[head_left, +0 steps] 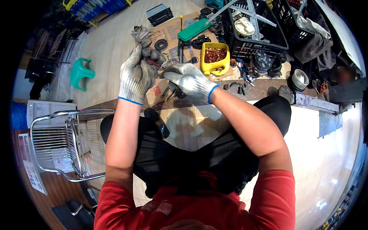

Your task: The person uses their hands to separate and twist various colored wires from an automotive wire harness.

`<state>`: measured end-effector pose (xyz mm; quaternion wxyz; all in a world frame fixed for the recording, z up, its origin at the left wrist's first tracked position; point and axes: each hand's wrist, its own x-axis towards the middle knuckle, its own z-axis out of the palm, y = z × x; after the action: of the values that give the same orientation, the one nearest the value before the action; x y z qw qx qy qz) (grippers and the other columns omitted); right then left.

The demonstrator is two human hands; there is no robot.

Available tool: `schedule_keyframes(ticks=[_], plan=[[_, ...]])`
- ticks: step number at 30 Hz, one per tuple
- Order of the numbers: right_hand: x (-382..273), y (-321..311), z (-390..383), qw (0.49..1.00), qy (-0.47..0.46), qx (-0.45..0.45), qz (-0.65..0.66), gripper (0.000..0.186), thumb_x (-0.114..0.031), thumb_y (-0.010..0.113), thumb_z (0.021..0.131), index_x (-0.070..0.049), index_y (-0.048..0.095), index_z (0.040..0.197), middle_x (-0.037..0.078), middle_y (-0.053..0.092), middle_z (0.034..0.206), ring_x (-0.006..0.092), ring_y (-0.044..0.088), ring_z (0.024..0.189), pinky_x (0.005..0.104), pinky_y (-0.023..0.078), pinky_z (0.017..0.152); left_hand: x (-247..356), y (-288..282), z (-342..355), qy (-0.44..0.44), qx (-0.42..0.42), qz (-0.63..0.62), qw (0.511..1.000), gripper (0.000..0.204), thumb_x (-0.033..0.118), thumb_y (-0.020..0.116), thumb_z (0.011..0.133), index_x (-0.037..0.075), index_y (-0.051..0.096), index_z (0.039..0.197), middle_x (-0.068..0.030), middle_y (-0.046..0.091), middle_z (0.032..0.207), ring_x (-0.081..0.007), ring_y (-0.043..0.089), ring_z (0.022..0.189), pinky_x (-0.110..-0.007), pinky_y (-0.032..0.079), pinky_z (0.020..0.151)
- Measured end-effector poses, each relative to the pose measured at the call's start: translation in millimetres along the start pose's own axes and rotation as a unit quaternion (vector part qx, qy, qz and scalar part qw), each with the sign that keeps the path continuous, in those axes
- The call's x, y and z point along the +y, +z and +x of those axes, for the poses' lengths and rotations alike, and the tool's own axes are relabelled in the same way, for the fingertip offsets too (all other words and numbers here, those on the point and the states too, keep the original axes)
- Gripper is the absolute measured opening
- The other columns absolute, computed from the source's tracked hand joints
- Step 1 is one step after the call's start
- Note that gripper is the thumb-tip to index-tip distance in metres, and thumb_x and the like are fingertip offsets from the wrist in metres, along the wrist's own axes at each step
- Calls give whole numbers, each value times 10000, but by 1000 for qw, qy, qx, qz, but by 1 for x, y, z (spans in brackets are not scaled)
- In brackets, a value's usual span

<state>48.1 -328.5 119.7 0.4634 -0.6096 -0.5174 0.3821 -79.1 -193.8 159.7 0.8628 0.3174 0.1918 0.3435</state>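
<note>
Both my hands wear white knit work gloves with blue cuffs and dirt-darkened fingers. My left hand (pixel 137 76) is closed around a greyish metal part with reddish strands (pixel 156 63), mostly hidden by the fingers. Just to its right is my right hand (pixel 188 79), with fingers pressed together and pointing at that part; whatever they grip is hidden. Beyond the hands, flattened cardboard (pixel 168 36) carries a black ring (pixel 161 45) and other dark parts. A cut-open yellow jug (pixel 215 71) filled with copper-coloured scraps stands to the right of my right hand.
A green-handled tool (pixel 194 30) leans near black crates (pixel 260 45) holding metal parts. At right are a white fan wheel (pixel 300 79) and a metal beam (pixel 317 104). Leftward stand a green stool (pixel 82 74) and a chrome-framed chair (pixel 57 142).
</note>
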Motion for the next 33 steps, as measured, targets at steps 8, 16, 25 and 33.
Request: schedule_keyframes(ticks=[8, 16, 25, 33], plan=[[45, -34, 15, 939, -233, -51, -247, 247, -153, 575, 949, -79, 694, 1152, 195, 680, 1099, 381, 665, 958, 437, 524, 813, 16, -8, -11, -93, -158, 121, 976, 385, 276, 561, 1015, -46, 546, 1227, -112, 654, 972, -254, 648, 859, -433, 540, 756], [5, -66, 8, 977, -28, -86, -193, 354, -361, 609, 917, -46, 729, 1023, 215, 689, 791, 340, 683, 758, 432, 539, 720, 14, -24, -16, -165, -155, 448, 865, 442, 316, 600, 1000, -99, 641, 1147, -187, 709, 1008, -239, 683, 801, -352, 552, 723], [-11, -56, 6, 957, -40, -4, -286, 315, -295, 618, 917, -49, 714, 1087, 216, 689, 988, 392, 666, 908, 431, 525, 802, 2, -54, -3, -130, -161, 495, 844, 742, 575, 470, 1010, -104, 556, 1297, -209, 656, 1235, -282, 653, 1098, -411, 496, 993], [9, -39, 6, 884, -251, 71, -387, 276, -277, 539, 970, -89, 731, 1034, 220, 693, 954, 385, 666, 956, 468, 529, 806, -19, -31, 1, -122, -101, 248, 956, 744, 562, 445, 1025, -104, 505, 1350, -233, 587, 1340, -303, 591, 1215, -423, 440, 1087]])
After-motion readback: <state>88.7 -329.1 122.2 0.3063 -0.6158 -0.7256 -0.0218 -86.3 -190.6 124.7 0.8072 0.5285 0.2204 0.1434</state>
